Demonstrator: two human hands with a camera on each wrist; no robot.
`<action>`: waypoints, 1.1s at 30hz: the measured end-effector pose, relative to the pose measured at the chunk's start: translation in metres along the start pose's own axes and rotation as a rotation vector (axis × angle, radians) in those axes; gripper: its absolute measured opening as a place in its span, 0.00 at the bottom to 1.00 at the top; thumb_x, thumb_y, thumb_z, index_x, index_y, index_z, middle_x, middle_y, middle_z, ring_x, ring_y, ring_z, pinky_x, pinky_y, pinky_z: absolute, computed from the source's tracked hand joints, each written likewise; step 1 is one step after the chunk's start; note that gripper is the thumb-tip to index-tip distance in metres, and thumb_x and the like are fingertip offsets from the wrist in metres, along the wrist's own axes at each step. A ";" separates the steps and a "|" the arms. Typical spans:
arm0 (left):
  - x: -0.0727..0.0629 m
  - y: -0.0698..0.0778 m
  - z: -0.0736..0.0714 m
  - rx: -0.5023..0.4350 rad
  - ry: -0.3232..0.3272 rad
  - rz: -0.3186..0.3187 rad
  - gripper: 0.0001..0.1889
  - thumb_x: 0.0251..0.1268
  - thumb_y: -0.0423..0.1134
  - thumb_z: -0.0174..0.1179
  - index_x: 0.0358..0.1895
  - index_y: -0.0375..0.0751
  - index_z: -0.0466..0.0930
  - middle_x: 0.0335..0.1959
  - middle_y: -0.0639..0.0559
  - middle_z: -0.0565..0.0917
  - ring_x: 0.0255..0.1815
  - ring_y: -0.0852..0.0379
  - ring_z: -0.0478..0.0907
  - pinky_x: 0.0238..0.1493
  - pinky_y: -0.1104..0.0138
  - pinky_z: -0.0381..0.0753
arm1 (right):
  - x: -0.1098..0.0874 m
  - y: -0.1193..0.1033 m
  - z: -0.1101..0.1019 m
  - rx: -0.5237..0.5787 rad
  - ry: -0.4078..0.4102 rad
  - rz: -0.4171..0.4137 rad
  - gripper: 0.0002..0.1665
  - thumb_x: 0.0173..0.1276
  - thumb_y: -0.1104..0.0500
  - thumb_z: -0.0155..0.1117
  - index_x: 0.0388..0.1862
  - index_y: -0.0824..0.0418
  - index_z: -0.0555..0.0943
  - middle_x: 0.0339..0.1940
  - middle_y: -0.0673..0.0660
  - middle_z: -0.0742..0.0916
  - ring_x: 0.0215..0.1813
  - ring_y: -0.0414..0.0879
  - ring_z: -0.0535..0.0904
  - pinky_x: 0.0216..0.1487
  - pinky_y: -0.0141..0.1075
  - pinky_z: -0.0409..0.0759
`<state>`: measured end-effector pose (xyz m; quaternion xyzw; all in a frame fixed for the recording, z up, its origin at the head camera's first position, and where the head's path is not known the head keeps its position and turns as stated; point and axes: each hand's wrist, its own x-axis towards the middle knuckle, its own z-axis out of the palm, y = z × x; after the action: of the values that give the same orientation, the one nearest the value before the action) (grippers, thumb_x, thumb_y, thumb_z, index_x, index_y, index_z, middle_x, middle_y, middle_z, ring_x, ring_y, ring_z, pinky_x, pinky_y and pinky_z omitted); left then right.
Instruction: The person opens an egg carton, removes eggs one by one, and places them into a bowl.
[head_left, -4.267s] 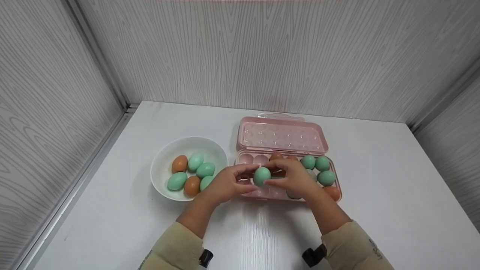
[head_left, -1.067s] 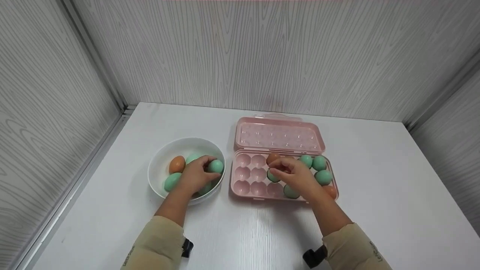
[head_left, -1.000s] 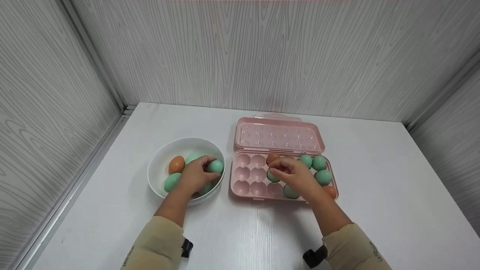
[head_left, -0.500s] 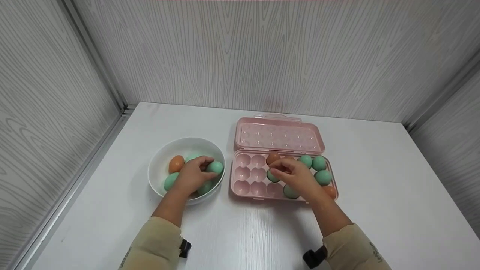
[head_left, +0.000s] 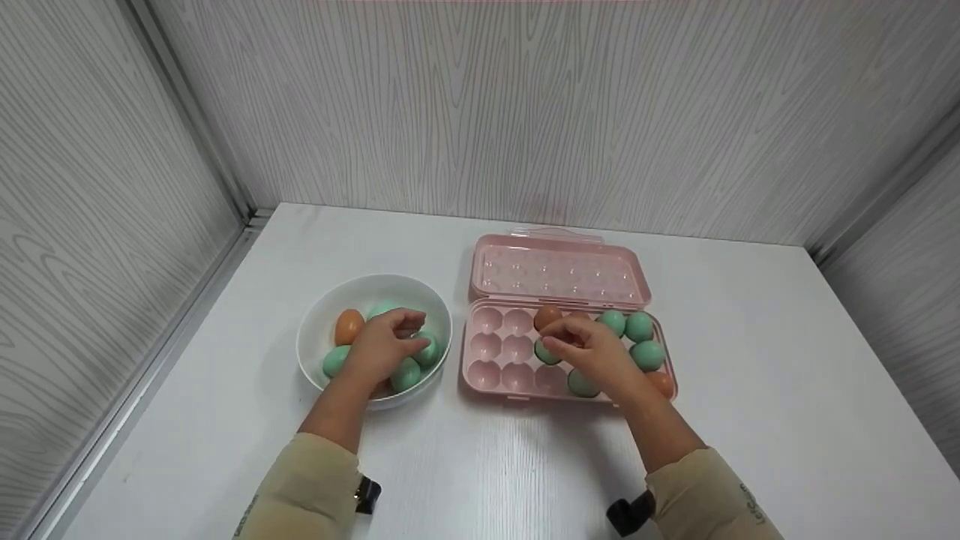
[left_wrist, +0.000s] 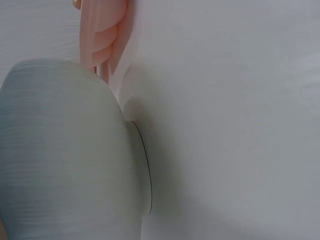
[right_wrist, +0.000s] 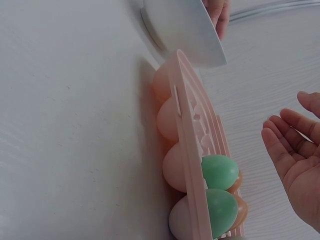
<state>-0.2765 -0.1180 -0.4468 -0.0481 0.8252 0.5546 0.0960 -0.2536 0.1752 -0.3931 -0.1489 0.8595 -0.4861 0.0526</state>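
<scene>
My left hand (head_left: 379, 345) is over the white bowl (head_left: 313, 311), thumb and fingers apart. Just under its fingertips a green egg (head_left: 428, 350) rests in the bowl, beside another green egg (head_left: 406, 375). A brown egg (head_left: 349, 327) lies left of the hand, which hides part of the bowl's contents. My right hand (head_left: 592, 349) hovers above the pink egg carton (head_left: 480, 386); in the right wrist view its fingers (right_wrist: 285, 145) are loosely bent with nothing between them. Below its fingertips a green egg (head_left: 547, 351) sits in a cup. The left wrist view shows only the bowl's outside (left_wrist: 65, 150) and the carton's end.
The carton's lid (head_left: 559, 270) stands open toward the back wall. Green and brown eggs, such as a green egg (head_left: 647, 355), fill cups at the carton's right; bare cups (head_left: 486, 346) are at its left. The bowl stands close to the carton's left end on the white table (head_left: 487, 465).
A green egg first held between both hands is now in the carton. My left hand went to the bowl, pinched another green egg and let it go; that egg sits lower. The right hand stays put.
</scene>
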 end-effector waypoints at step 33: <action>-0.013 0.040 0.040 -0.218 -0.146 0.198 0.21 0.54 0.36 0.65 0.54 0.43 0.76 0.51 0.49 0.79 0.53 0.53 0.76 0.54 0.66 0.75 | 0.042 0.073 -0.012 -0.109 0.081 0.181 0.14 0.60 0.49 0.64 0.43 0.52 0.79 0.41 0.49 0.81 0.45 0.47 0.75 0.49 0.39 0.77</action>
<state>-0.2668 -0.0664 -0.4225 0.0638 0.7515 0.6497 0.0950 -0.3117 0.2074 -0.4470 -0.0535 0.8960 -0.4377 0.0533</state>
